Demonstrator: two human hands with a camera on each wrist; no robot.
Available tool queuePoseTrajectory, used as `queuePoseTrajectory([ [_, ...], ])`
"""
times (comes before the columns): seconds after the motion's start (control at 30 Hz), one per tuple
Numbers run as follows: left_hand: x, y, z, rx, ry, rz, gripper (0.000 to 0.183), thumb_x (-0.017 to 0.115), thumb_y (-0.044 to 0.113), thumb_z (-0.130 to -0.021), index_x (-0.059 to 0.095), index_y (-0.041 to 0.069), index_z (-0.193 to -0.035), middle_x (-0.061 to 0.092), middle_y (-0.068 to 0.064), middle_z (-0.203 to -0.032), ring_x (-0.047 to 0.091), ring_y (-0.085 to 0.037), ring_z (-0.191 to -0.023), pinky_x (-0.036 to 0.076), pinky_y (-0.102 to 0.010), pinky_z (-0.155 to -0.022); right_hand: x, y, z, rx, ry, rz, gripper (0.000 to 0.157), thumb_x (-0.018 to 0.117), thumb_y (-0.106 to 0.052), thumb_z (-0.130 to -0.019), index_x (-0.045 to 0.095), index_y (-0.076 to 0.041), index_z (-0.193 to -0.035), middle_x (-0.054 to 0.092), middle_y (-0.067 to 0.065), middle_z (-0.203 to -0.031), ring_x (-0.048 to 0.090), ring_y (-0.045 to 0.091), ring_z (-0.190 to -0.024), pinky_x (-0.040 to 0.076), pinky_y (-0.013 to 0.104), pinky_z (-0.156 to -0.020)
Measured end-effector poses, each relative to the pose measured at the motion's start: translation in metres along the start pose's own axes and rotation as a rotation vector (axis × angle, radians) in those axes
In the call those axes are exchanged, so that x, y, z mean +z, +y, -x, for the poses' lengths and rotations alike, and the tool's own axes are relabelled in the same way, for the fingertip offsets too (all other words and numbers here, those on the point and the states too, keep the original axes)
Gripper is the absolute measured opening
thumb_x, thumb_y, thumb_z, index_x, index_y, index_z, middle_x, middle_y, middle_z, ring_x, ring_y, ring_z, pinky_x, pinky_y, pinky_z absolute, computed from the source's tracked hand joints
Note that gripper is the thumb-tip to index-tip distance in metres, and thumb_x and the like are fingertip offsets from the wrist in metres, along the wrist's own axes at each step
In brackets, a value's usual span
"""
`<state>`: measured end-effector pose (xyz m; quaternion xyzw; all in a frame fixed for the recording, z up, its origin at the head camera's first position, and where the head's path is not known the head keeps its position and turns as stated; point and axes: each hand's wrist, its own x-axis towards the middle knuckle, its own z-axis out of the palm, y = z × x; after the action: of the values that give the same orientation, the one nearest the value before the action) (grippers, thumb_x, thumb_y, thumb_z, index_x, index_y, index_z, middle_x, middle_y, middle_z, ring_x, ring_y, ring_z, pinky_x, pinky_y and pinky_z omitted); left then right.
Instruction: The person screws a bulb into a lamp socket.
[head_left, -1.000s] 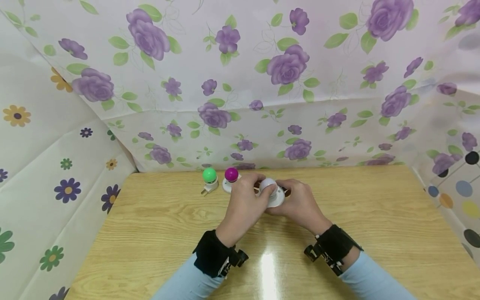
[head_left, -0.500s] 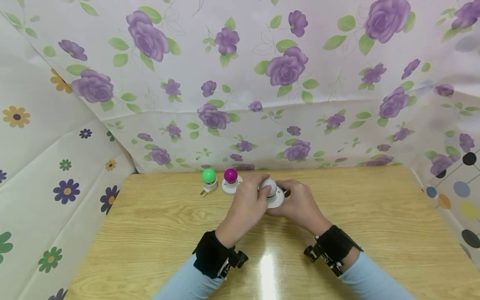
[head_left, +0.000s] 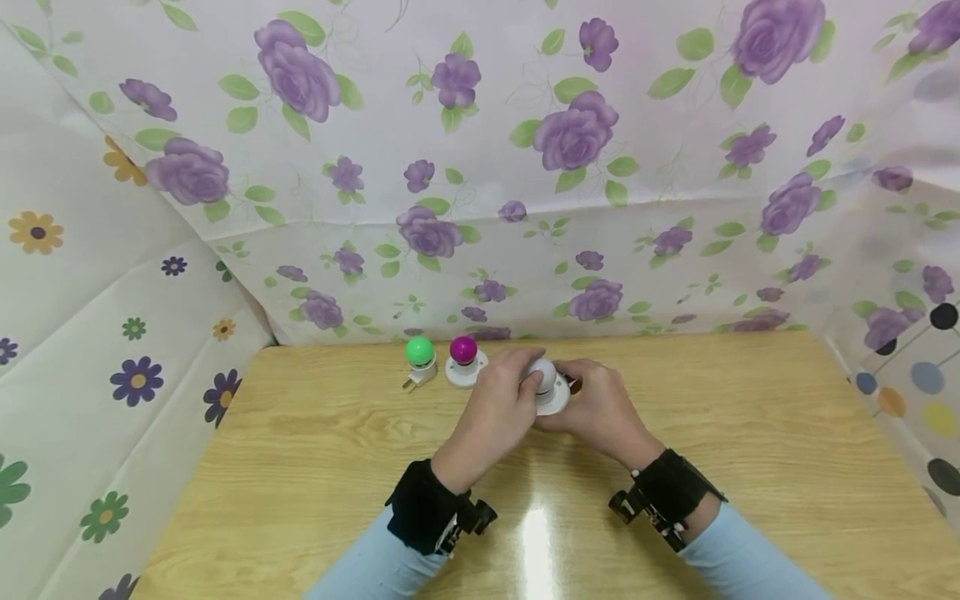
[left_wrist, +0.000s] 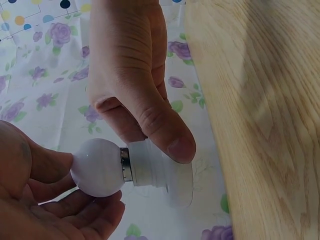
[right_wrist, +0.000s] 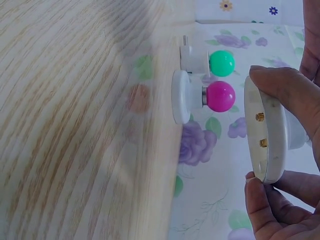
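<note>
My left hand (head_left: pixel 498 400) pinches a round white light bulb (left_wrist: pixel 97 167) between thumb and fingers. Its metal collar shows at the mouth of a white round-based lamp socket (left_wrist: pixel 177 177). That socket is gripped by its base in my right hand (head_left: pixel 600 408), thumb on one edge and fingers on the opposite one. The right wrist view shows the base's hollow underside (right_wrist: pixel 260 135) with two brass screws, held up off the table. To the left stand a magenta bulb (head_left: pixel 463 350) in a round white socket and a green bulb (head_left: pixel 418 351) in a white plug-in socket with prongs.
The wooden table (head_left: pixel 315 467) ends at the back against a purple-flowered cloth (head_left: pixel 660 125). Another flowered cloth (head_left: pixel 112 317) hangs along the left side, and a dotted one (head_left: pixel 922 392) on the right. Each wrist wears a black strap with a small camera.
My left hand's fingers have shifted around the white bulb, showing more of it and of the magenta bulb's socket. The right hand stays almost still with the socket.
</note>
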<state>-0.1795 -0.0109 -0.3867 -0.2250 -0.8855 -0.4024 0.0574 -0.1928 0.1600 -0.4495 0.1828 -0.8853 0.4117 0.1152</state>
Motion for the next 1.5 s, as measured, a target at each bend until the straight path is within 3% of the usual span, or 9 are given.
queuePoseTrajectory([
  [0.17,-0.0009,0.0006,-0.0018,-0.030,0.010,0.044,0.033,0.053,0.022,-0.095,0.055,0.009,-0.126,0.053,-0.003,-0.123,0.046,-0.012,-0.115,0.038,-0.023,-0.093,0.0000,0.0011,-0.0012,-0.012,0.000,-0.007,0.071,0.078,-0.059,-0.059,0.064,-0.017,-0.114,0.061,-0.011,-0.101,0.055,0.003,-0.082,0.049,0.021,-0.065],
  [0.3,-0.0017,0.0010,-0.0018,-0.044,0.055,0.038,0.037,0.058,0.031,-0.093,0.057,0.011,-0.124,0.055,-0.001,-0.122,0.047,-0.011,-0.115,0.040,-0.024,-0.091,-0.0002,0.0012,-0.0009,0.001,-0.005,-0.018,0.071,0.078,-0.060,-0.059,0.064,-0.019,-0.114,0.060,-0.013,-0.102,0.055,0.003,-0.082,0.049,0.021,-0.065],
  [0.5,-0.0032,0.0018,0.0008,-0.073,0.166,0.010,0.042,0.062,0.041,-0.088,0.061,0.008,-0.116,0.060,-0.003,-0.111,0.056,-0.018,-0.097,0.048,-0.024,-0.074,-0.0001,0.0014,0.0001,0.011,0.000,-0.020,0.068,0.079,-0.058,-0.058,0.064,-0.022,-0.113,0.060,-0.014,-0.101,0.055,0.001,-0.081,0.049,0.021,-0.065],
  [0.73,-0.0013,0.0005,0.0016,-0.085,0.209,-0.009,0.037,0.067,0.042,-0.084,0.066,0.010,-0.102,0.062,0.002,-0.093,0.056,-0.013,-0.080,0.047,-0.019,-0.061,0.0003,0.0004,0.0004,0.019,0.003,-0.008,0.065,0.081,-0.057,-0.057,0.065,-0.025,-0.111,0.060,-0.016,-0.099,0.054,0.001,-0.080,0.049,0.021,-0.064],
  [0.87,-0.0007,-0.0007,0.0013,-0.076,0.212,-0.001,0.032,0.068,0.041,-0.083,0.067,0.012,-0.096,0.061,0.005,-0.087,0.057,-0.013,-0.078,0.047,-0.020,-0.059,0.0006,-0.0006,0.0001,0.019,0.001,-0.009,0.065,0.078,-0.061,-0.057,0.065,-0.026,-0.110,0.060,-0.016,-0.099,0.054,0.001,-0.081,0.049,0.021,-0.064],
  [1.2,-0.0009,-0.0015,0.0009,-0.080,0.188,-0.004,0.028,0.068,0.036,-0.084,0.066,0.011,-0.097,0.062,0.004,-0.089,0.058,-0.013,-0.078,0.047,-0.019,-0.059,0.0010,-0.0020,-0.0004,0.025,-0.005,-0.018,0.065,0.080,-0.058,-0.057,0.065,-0.024,-0.111,0.060,-0.016,-0.100,0.054,0.003,-0.081,0.049,0.021,-0.064],
  [1.5,-0.0031,-0.0009,0.0013,-0.038,0.147,-0.031,0.025,0.065,0.029,-0.088,0.065,0.009,-0.102,0.061,0.004,-0.093,0.056,-0.008,-0.085,0.046,-0.019,-0.069,0.0027,-0.0005,-0.0011,0.008,-0.003,0.003,0.066,0.079,-0.060,-0.057,0.065,-0.024,-0.111,0.059,-0.015,-0.100,0.054,0.001,-0.080,0.049,0.021,-0.064],
])
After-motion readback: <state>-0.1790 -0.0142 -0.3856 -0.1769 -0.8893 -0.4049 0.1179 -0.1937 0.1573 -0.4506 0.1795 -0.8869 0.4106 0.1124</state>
